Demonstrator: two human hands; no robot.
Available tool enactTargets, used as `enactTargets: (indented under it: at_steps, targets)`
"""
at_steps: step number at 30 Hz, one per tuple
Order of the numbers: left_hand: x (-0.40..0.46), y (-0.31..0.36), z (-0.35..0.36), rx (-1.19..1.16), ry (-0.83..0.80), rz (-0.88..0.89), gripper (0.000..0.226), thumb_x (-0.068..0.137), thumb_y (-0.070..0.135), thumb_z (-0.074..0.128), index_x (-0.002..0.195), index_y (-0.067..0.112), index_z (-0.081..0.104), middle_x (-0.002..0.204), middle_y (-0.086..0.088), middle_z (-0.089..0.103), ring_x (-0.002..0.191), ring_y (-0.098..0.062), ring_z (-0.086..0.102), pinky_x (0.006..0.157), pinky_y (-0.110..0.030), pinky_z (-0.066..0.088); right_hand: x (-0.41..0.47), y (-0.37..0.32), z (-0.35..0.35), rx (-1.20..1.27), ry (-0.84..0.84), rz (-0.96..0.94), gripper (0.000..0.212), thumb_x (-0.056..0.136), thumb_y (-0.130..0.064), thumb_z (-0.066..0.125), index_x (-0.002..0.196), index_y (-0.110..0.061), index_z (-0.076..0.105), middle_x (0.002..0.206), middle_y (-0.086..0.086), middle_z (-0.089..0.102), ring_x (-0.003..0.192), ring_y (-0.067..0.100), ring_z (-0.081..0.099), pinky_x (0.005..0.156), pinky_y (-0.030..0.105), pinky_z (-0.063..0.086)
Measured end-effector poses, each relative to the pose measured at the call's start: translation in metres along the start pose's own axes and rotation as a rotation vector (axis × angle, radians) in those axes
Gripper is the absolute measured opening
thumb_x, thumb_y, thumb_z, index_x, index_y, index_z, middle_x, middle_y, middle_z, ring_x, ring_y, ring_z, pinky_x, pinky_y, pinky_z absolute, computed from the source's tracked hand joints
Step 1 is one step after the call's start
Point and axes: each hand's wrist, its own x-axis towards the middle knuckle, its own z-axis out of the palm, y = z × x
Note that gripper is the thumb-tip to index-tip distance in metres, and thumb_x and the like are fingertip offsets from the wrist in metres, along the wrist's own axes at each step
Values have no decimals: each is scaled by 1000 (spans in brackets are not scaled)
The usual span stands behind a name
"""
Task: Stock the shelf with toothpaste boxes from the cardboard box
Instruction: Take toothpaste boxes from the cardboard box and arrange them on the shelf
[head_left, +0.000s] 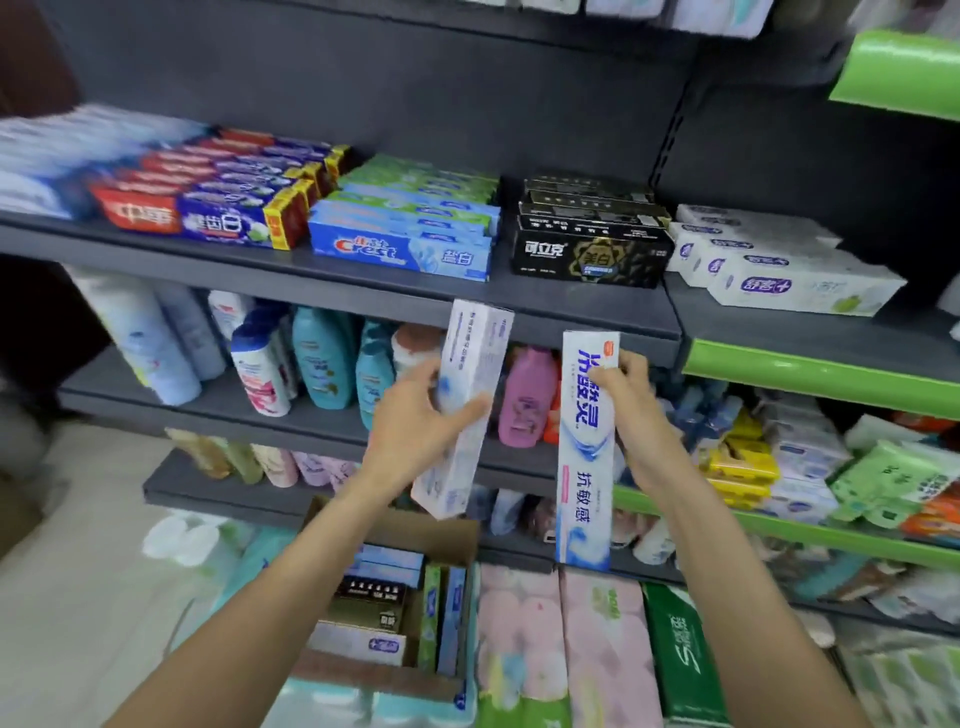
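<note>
My left hand (415, 421) grips a pale lilac-white toothpaste box (465, 410), held upright and a little tilted, below the front edge of the toothpaste shelf (395, 296). My right hand (628, 395) holds a white and blue toothpaste box (587, 452) near its top end, also upright. The open cardboard box (395, 587) sits low down between my arms, with several toothpaste boxes still in it. On the shelf lie rows of red-blue boxes (208, 208), blue Crest boxes (405, 244), black boxes (587, 244) and white boxes (769, 265).
Shampoo bottles (322, 364) fill the shelf beneath the toothpaste. Tissue packs (566, 644) lie stacked around the cardboard box. Green-edged shelves (810, 369) with wipes and tissue packs stand to the right. Pale floor shows at the lower left.
</note>
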Motion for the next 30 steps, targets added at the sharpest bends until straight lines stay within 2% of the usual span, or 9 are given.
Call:
enactTargets:
  at_steps: [2, 6, 9, 11, 13, 18, 22, 27, 30]
  targets:
    - [1, -22, -34, 313, 199, 67, 57, 73, 51, 70, 117, 19, 55, 111, 3, 63, 95, -19, 62, 73, -34, 49, 1, -1, 40, 1, -21, -33, 8, 96, -19, 51, 99, -22, 44, 81, -3, 67, 65, 7, 66, 64, 26, 54]
    - [11, -64, -110, 287, 263, 115, 58, 71, 53, 68, 116, 19, 51, 112, 4, 60, 95, -16, 60, 71, -34, 48, 4, -5, 125, -47, -35, -104, 18, 96, -27, 50, 114, -24, 50, 95, 2, 69, 76, 11, 68, 68, 26, 55]
    - [24, -97, -171, -454, 34, -103, 38, 88, 33, 62, 123, 22, 51, 110, 7, 66, 102, -13, 62, 83, -33, 54, 7, -13, 185, -165, -51, -174, 17, 95, -39, 49, 112, -39, 51, 102, 0, 70, 90, 18, 67, 84, 38, 53]
    - [33, -121, -207, -945, -117, -349, 41, 92, 37, 50, 127, 16, 52, 109, 0, 69, 101, -19, 65, 79, -34, 55, 6, -21, 222, -207, -59, -193, 22, 90, -49, 48, 111, -43, 52, 102, -3, 70, 93, 21, 67, 90, 44, 50]
    - [36, -140, -239, -1162, -157, -515, 46, 95, 42, 41, 128, 13, 53, 105, -6, 71, 90, -19, 69, 72, -33, 57, 8, -30, 257, -222, -63, -194, 29, 84, -60, 48, 109, -46, 52, 97, -6, 70, 89, 19, 66, 91, 49, 50]
    - [37, -168, -297, -1027, -146, -523, 50, 89, 50, 47, 123, 14, 59, 85, -3, 73, 71, -13, 69, 66, -29, 52, 15, -50, 325, -265, -99, -129, 21, 71, -60, 49, 85, -47, 41, 94, 4, 68, 84, 29, 66, 88, 56, 48]
    - [34, -193, -328, -626, -24, -422, 68, 64, 31, 78, 126, 24, 49, 101, -7, 70, 87, -21, 67, 74, -34, 53, 20, -83, 373, -469, -272, -217, 37, 73, -43, 50, 100, -31, 27, 99, -2, 61, 78, 16, 57, 75, 37, 44]
    - [36, -213, -383, -378, 45, -273, 56, 63, 36, 69, 117, 37, 54, 111, 1, 68, 95, -17, 66, 85, -39, 52, 41, -130, 428, -701, -322, -511, 36, 90, -34, 58, 120, -30, 39, 97, -14, 61, 91, 16, 57, 79, 34, 44]
    - [43, -212, -417, -188, 84, -146, 43, 63, 49, 67, 105, 40, 59, 108, 2, 64, 98, -14, 63, 92, -41, 49, 62, -151, 453, -885, -284, -715, 47, 91, -42, 54, 135, -29, 43, 124, -2, 61, 111, 20, 55, 90, 38, 45]
